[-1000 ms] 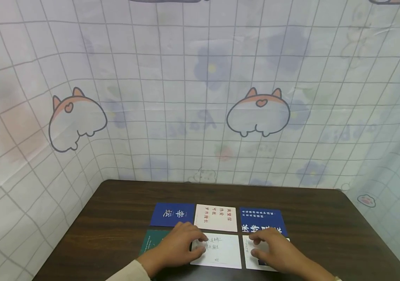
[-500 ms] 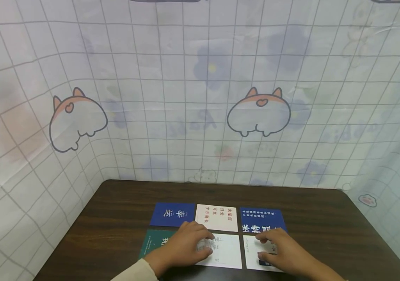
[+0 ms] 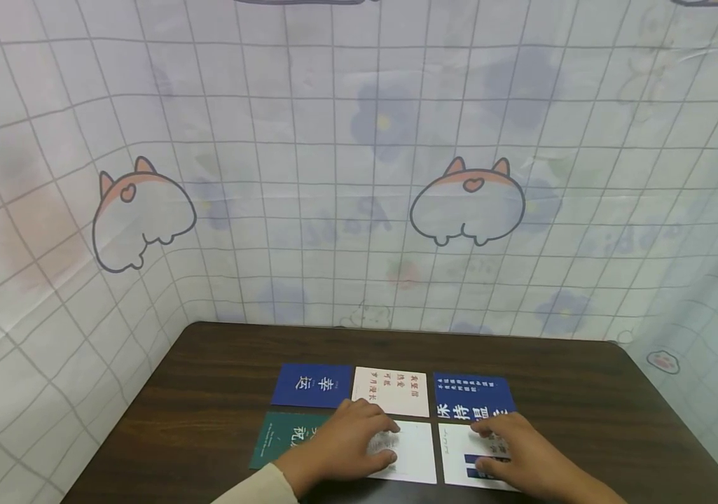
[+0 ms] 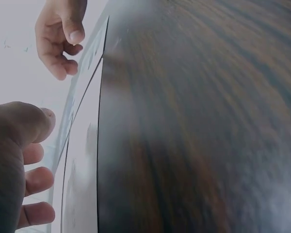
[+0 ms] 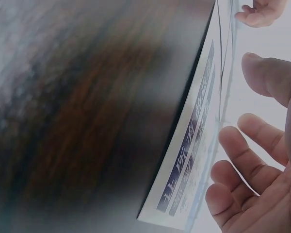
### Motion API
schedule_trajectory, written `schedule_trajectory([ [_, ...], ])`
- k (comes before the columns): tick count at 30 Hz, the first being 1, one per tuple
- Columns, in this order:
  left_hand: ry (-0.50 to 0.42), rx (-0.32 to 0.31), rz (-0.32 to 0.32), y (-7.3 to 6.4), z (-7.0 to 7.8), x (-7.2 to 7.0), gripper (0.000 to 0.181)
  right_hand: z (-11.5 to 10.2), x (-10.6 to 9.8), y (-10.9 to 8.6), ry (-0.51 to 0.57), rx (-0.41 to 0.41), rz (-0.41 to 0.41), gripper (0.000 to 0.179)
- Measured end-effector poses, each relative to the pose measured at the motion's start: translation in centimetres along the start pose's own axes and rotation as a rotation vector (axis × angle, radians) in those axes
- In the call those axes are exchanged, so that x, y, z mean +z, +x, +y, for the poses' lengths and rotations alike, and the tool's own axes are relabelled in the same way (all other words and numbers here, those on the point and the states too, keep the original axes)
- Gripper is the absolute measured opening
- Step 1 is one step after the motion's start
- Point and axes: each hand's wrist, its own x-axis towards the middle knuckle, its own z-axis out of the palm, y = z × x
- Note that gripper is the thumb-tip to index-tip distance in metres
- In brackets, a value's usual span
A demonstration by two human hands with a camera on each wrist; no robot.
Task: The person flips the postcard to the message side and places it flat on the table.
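Cards lie flat in two rows on the table. My left hand [image 3: 355, 441] hovers over the front middle white card [image 3: 415, 451], thumb and fingers apart with nothing between them. Part of the green card [image 3: 277, 441] to its left is covered by that hand. Over the front right white card [image 3: 455, 458], with its dark blue printed block, is my right hand [image 3: 522, 455], fingers loosely bent and holding nothing. In the right wrist view, a gap shows between the right fingers [image 5: 237, 150] and this card [image 5: 186, 160].
Behind them, the back row holds a blue card [image 3: 311, 385], a cream card with red characters [image 3: 390, 390] and another blue card [image 3: 472, 392]. The dark wooden table [image 3: 157, 413] ends at a grid-patterned cloth wall [image 3: 308, 210].
Both hands have drifted to the right above the cards. More of the green card and of the blue block on the right white card now shows. The cards lie where they were.
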Motion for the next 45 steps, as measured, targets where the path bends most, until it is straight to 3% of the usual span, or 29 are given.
schedule_trajectory([
  [6, 0.025, 0.019, 0.009, 0.6, 0.5, 0.5, 0.036, 0.4, 0.0, -0.4, -0.014, 0.0, 0.008, 0.056],
  [33, 0.06, -0.008, 0.04, 2.4, 2.2, 2.5, 0.041, 2.0, -1.3, -1.6, -0.042, 0.017, 0.013, 0.066],
  [45, 0.053, -0.031, 0.001, 3.1, 2.7, 2.6, 0.047, 2.7, -1.5, -2.0, -0.032, 0.029, 0.014, 0.068],
])
